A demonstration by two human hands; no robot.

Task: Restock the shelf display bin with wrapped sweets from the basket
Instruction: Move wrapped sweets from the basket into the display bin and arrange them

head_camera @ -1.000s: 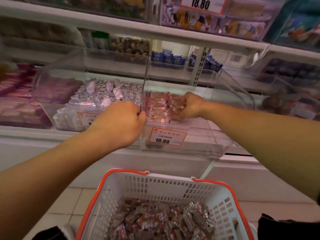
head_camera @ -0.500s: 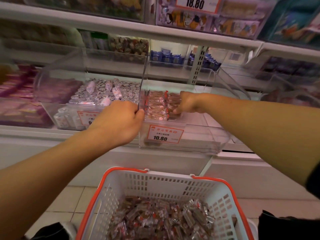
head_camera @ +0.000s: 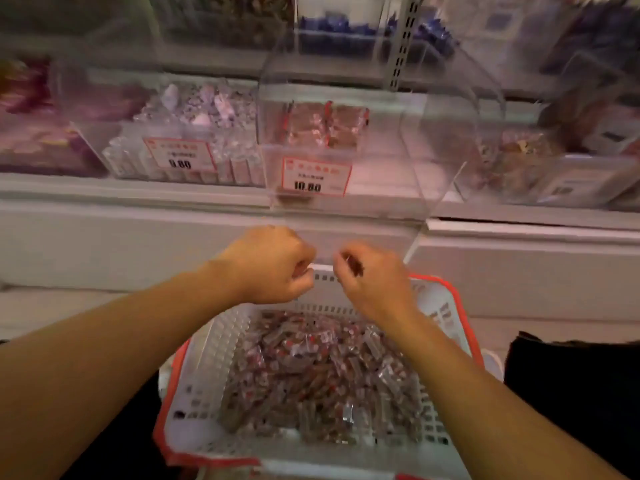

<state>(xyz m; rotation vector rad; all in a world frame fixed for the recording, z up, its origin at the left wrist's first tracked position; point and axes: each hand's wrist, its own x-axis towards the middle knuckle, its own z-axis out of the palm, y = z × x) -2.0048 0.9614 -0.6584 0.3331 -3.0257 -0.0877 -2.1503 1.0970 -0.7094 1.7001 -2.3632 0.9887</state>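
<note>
A white basket with a red rim (head_camera: 447, 287) stands below me, heaped with wrapped red-and-clear sweets (head_camera: 311, 375). Above it on the shelf is the clear display bin (head_camera: 398, 188) with a 10.80 price label; a small stack of the same sweets (head_camera: 325, 126) lies at its back left. My left hand (head_camera: 273, 268) hovers over the basket's far rim with its fingers curled shut and nothing visible in it. My right hand (head_camera: 374, 278) is beside it, fingers curled; a dark streak at the fingertips is too blurred to identify.
To the left of the target bin, another clear bin (head_camera: 207, 109) holds silvery sweets and is labelled 9.80. Purple packs (head_camera: 27, 109) lie further left and another bin (head_camera: 512, 161) stands at the right. A white shelf ledge (head_camera: 138, 192) runs in front. A dark object (head_camera: 571, 393) sits at the lower right.
Both hands have left the display bin and come down over the basket's far rim. The view has tilted down, and the frame is blurred.
</note>
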